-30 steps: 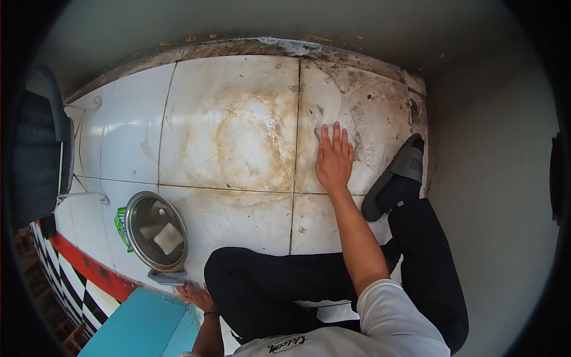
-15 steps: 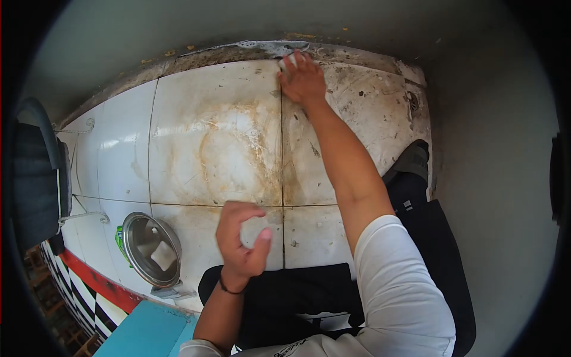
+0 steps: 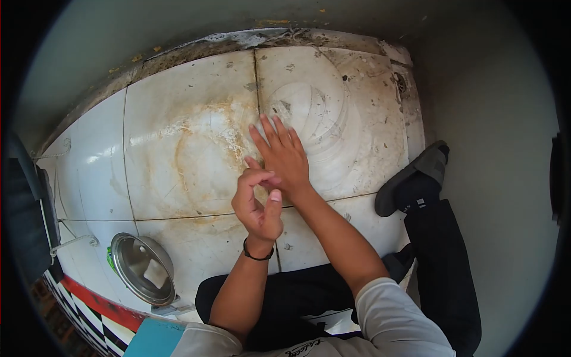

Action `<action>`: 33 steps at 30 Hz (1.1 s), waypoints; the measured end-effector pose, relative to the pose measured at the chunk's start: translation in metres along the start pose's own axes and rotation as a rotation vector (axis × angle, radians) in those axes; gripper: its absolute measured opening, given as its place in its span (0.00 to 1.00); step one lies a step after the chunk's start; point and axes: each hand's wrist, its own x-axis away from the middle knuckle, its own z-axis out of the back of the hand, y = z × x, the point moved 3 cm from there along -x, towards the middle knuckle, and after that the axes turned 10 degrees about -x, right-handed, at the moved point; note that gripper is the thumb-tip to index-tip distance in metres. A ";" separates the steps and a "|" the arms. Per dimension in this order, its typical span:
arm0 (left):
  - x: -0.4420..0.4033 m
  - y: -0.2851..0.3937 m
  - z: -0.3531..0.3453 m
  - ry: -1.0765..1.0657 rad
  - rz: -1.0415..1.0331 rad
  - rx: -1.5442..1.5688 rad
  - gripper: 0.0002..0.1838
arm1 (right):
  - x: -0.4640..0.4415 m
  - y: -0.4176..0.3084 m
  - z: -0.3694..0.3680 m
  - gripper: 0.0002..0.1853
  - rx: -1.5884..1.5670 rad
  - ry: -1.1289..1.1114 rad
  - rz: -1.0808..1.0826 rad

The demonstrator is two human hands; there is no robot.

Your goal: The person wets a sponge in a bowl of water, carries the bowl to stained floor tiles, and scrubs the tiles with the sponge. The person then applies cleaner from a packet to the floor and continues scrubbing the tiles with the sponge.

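My right hand [image 3: 284,157] is spread with its fingers apart over the dirty white floor tile [image 3: 333,160], near the joint between two tiles. Curved wipe marks show on the tile beside it. My left hand [image 3: 257,205], with a black band at the wrist, is raised just in front of the right one and overlaps its lower edge. Its thumb and fingers are curved apart, with nothing seen between them. A rust-brown stain [image 3: 181,157] marks the tile to the left.
A metal bowl [image 3: 143,268] holding a pale block stands at the lower left. A dark bucket-like container [image 3: 27,214] is at the left edge. Grey walls [image 3: 493,166] bound the floor. A drain [image 3: 399,83] and my sandalled foot [image 3: 413,178] are at the right.
My right hand has come back from the wall edge toward me. My left hand rose from beside the bowl and has moved up and right, next to the right hand.
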 end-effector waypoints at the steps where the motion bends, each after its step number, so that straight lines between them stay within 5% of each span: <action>1: -0.001 -0.002 0.007 0.027 0.002 -0.019 0.14 | -0.032 0.011 -0.001 0.33 -0.021 -0.009 0.030; 5: -0.017 -0.004 0.033 0.125 0.043 -0.083 0.14 | -0.124 0.110 0.012 0.36 0.201 -0.019 -0.142; 9: -0.026 -0.004 0.037 0.185 0.066 -0.058 0.14 | -0.076 0.164 0.056 0.37 0.278 0.021 -0.331; 16: -0.013 -0.011 0.015 0.085 0.128 -0.013 0.13 | 0.055 0.028 0.035 0.39 0.081 -0.049 -0.239; 22: -0.016 -0.015 0.024 0.103 0.120 -0.071 0.13 | -0.091 0.101 0.022 0.40 0.169 -0.033 -0.043; 26: -0.025 -0.019 0.031 0.136 0.133 -0.118 0.13 | -0.153 0.210 0.065 0.44 0.370 -0.030 -0.376; 30: -0.030 -0.019 0.034 0.178 0.177 -0.034 0.13 | -0.069 0.267 0.103 0.44 0.373 0.072 -0.549; 33: -0.027 -0.015 0.028 0.131 0.200 0.031 0.13 | 0.013 0.204 0.100 0.44 0.313 0.091 -0.568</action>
